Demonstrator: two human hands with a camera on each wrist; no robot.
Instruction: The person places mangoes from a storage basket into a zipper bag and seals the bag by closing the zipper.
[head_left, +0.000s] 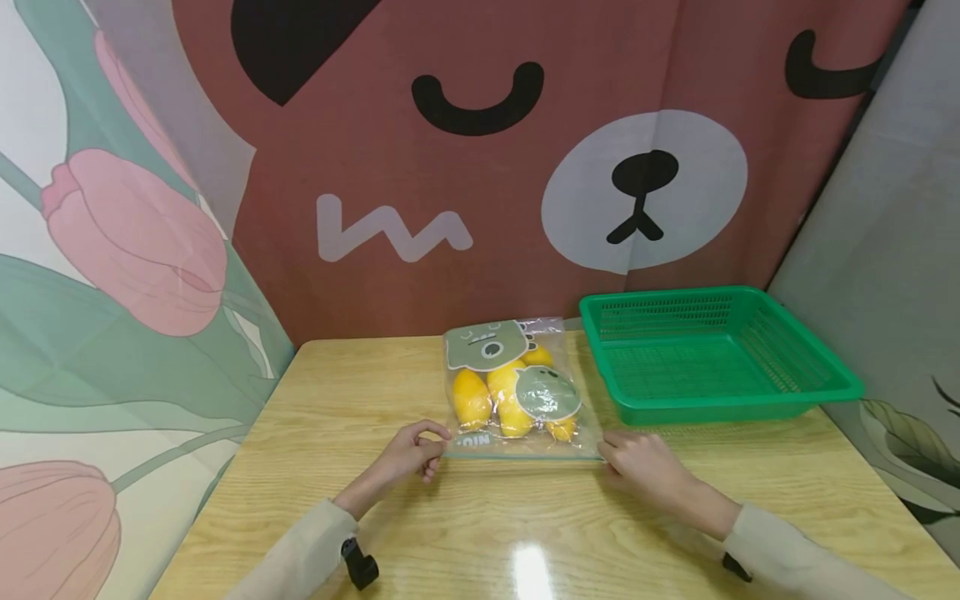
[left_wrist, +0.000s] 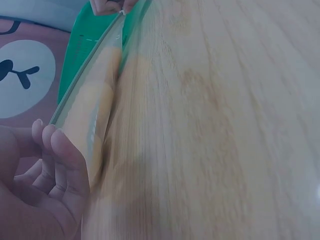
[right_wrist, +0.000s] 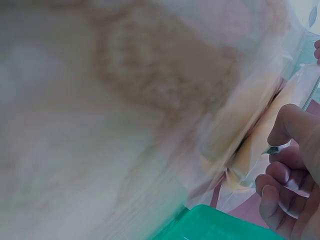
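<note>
A clear zip bag (head_left: 468,446) with green cartoon prints lies on the wooden table, several yellow lemon-like fruits (head_left: 472,402) inside it. Its blue-green zip edge faces me and looks closed along its length. At the near left corner my left hand (head_left: 411,454) pinches the bag's edge between thumb and fingers. My right hand (head_left: 647,467) pinches the opposite near corner. In the left wrist view the zip edge is stretched straight between both hands, slightly raised off the table. The right wrist view shows the thumb and index finger gripping the bag's corner.
A green plastic basket (head_left: 622,412) with mesh sides stands at the back right, close beside the bag. Behind the table (head_left: 352,375) hangs a curtain (head_left: 510,287) with a bear print. Patterned cloth walls flank both sides.
</note>
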